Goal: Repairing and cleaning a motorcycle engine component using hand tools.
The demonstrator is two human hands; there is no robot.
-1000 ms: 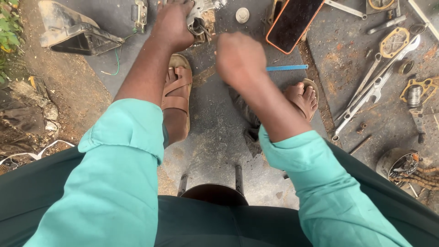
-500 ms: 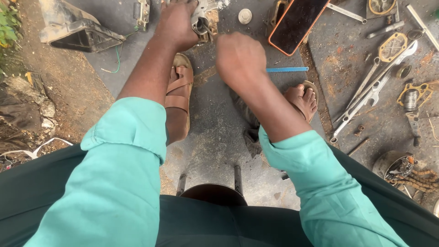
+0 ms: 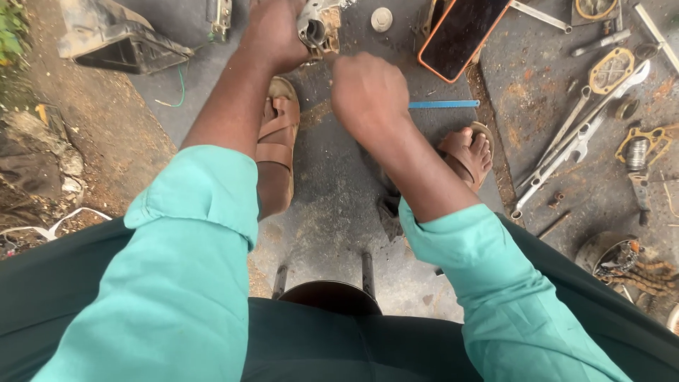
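- Metal engine part (image 3: pixel 320 27), one: grey cast piece with a round opening, at the top centre of the view on the dark ground sheet (image 3: pixel 332 212), just above the left foot.
- Hands, two: left hand (image 3: pixel 274 32) closed around the near side of the metal engine part; right hand (image 3: pixel 369 95) curled into a fist just below and right of it. Whether the fist gripped anything could not be told.
- Sleeves (image 3: pixel 191 276), two: teal, pushed up to the forearms.
- Sandals, two: brown strapped, one on the left foot (image 3: pixel 277 138), one on the right foot (image 3: pixel 470 152).
- Blue strip (image 3: pixel 444 104), one: thin, flat, lying just right of the right hand.
- Phone (image 3: pixel 463 30), one: dark rectangular screen in an orange case, tilted, at upper right.
- White round cap (image 3: pixel 382 18), one: between the metal engine part and the phone.
- Wrenches (image 3: pixel 576 138), at least two: long, silvery, lying slantwise at right.
- Gaskets, two seen clearly: yellowish outlines, one (image 3: pixel 612 71) by the wrenches, one (image 3: pixel 640 145) at the right edge.
- Black plastic housing (image 3: pixel 117 35), one: upper left, on bare earth.
- Green wire (image 3: pixel 177 88), one: curled just below the housing.
- Stool legs (image 3: pixel 366 272), two dark bars visible near the lap.
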